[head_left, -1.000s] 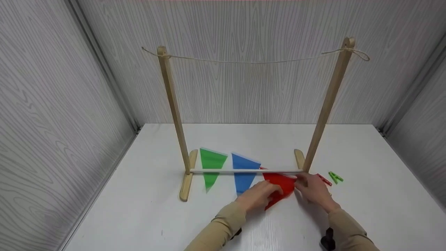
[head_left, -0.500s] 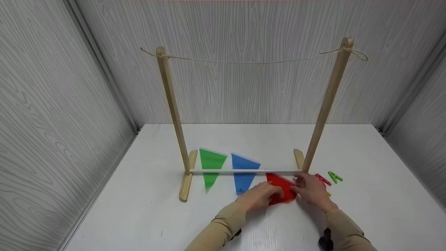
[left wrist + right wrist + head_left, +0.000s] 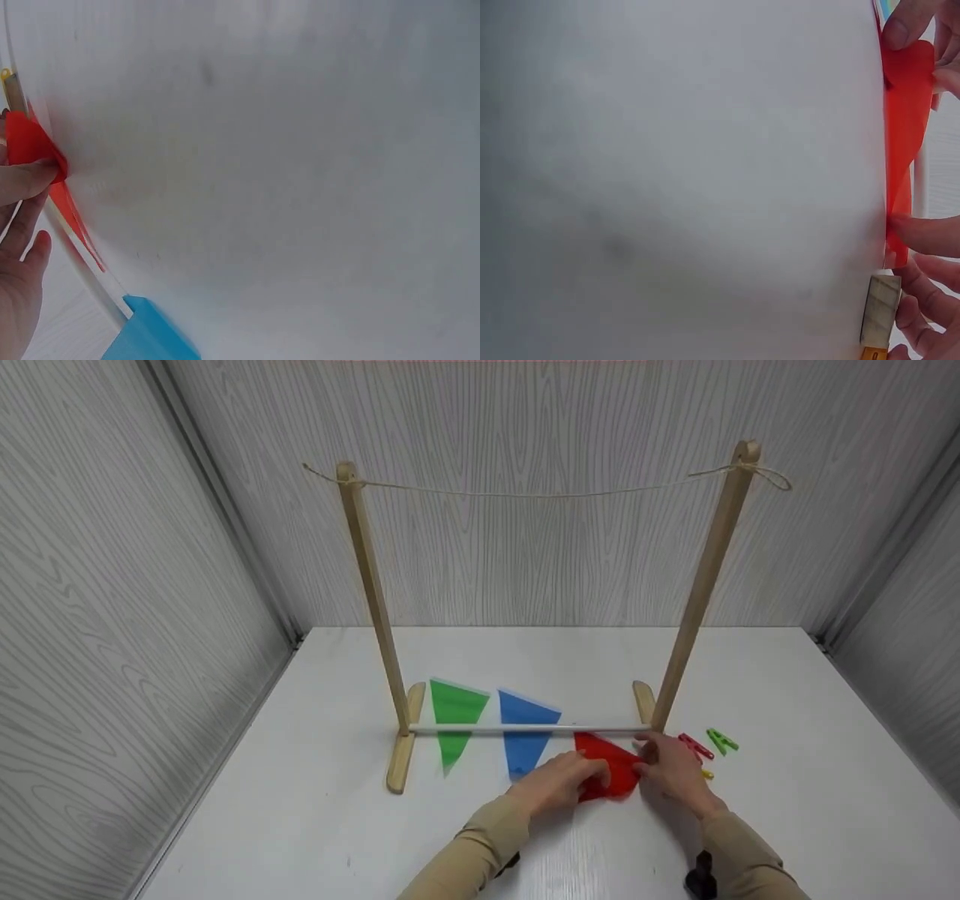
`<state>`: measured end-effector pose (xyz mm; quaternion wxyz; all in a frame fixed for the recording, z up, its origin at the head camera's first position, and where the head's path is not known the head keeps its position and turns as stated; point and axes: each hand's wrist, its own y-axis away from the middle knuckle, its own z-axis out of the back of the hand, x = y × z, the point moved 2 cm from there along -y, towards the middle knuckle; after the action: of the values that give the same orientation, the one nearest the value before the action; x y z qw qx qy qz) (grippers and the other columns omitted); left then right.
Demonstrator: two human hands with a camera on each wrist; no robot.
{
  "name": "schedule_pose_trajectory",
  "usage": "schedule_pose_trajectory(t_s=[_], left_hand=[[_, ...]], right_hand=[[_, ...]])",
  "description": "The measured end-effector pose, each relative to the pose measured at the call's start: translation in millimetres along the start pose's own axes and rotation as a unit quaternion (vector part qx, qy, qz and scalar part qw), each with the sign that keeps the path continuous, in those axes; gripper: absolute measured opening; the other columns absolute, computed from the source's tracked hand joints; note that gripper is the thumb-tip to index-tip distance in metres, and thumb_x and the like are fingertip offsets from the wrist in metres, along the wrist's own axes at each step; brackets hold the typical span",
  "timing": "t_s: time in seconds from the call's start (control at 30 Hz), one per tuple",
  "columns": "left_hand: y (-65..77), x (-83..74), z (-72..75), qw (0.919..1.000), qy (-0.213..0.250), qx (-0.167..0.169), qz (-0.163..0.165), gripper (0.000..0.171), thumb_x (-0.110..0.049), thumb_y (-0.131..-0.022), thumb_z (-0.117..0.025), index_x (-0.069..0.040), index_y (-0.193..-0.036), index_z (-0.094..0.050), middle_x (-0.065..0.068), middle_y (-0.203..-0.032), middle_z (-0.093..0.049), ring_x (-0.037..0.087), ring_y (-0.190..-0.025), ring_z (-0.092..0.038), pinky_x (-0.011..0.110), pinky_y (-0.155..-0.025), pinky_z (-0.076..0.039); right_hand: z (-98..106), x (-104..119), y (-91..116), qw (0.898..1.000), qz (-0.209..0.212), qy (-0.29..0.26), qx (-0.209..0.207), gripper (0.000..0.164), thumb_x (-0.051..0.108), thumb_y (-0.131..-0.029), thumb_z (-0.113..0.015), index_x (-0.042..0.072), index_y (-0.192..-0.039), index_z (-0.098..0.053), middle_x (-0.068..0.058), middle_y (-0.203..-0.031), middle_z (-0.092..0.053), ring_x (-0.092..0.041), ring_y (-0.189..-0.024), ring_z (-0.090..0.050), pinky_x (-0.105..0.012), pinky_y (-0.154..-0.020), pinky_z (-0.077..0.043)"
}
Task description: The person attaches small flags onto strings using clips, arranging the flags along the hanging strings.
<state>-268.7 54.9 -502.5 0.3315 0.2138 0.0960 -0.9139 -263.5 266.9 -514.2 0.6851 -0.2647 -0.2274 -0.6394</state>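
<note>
Head view, two hands point(image 3: 556, 783), three flags point(image 3: 622, 774)

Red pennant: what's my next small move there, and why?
Probably ease the red pennant flat with the left hand, the right hand steadying its other end. Both hands grip it, and the right wrist view shows it curled between them, whereas the green pennant lies spread out on the table.

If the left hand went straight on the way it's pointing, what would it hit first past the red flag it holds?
Probably the right hand, at the far edge of the red flag. In the head view the left hand points across the flag toward it, though depth is hard to judge.
</note>
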Motion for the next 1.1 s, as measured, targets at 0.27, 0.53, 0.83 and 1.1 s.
schedule_pose_trajectory(t_s=[0.27, 0.53, 0.83, 1.1], left_hand=[[2.7, -2.0, -0.7, 0.9977, -0.066, -0.011, -0.005, 0.046, -0.004, -0.090, -0.072, -0.026, -0.129, -0.062, -0.007, -0.131, -0.067, 0.010, -0.123, -0.060, 0.022, -0.107, -0.049], [3.4, 1.4, 3.2, 0.9917, -0.121, -0.044, -0.008, 0.056, -0.011, -0.089, -0.075, -0.028, -0.139, -0.056, -0.008, -0.143, -0.058, 0.011, -0.136, -0.050, 0.029, -0.115, -0.044], [6.4, 11.0, 8.0, 0.9921, -0.067, -0.106, 0.008, 0.067, -0.018, -0.089, -0.077, -0.024, -0.148, -0.045, -0.003, -0.153, -0.048, 0.017, -0.146, -0.040, 0.043, -0.126, -0.028], [7.8, 13.3, 11.7, 0.9848, 0.005, -0.156, 0.076, 0.070, -0.033, -0.091, -0.075, -0.027, -0.151, -0.041, -0.004, -0.159, -0.040, 0.018, -0.146, -0.037, 0.041, -0.118, -0.041]], right_hand=[[1.6, -1.6, -1.2, 1.000, -0.014, -0.023, -0.002, 0.045, 0.001, -0.089, -0.071, 0.001, -0.132, -0.060, -0.017, -0.108, -0.067, -0.024, -0.090, -0.058, -0.034, -0.073, -0.062], [8.8, 2.7, -4.4, 0.999, 0.005, -0.049, -0.021, 0.045, 0.001, -0.089, -0.068, 0.000, -0.133, -0.061, -0.014, -0.103, -0.068, -0.022, -0.090, -0.057, -0.021, -0.076, -0.055], [15.1, 11.5, -3.4, 0.993, 0.019, -0.090, -0.067, 0.041, 0.002, -0.090, -0.066, 0.004, -0.131, -0.064, -0.018, -0.115, -0.069, -0.025, -0.093, -0.061, -0.021, -0.081, -0.057], [14.6, 15.0, -2.8, 0.986, 0.049, -0.130, -0.098, 0.038, -0.002, -0.092, -0.064, 0.006, -0.129, -0.065, -0.021, -0.116, -0.069, -0.026, -0.096, -0.065, -0.010, -0.081, -0.051]])
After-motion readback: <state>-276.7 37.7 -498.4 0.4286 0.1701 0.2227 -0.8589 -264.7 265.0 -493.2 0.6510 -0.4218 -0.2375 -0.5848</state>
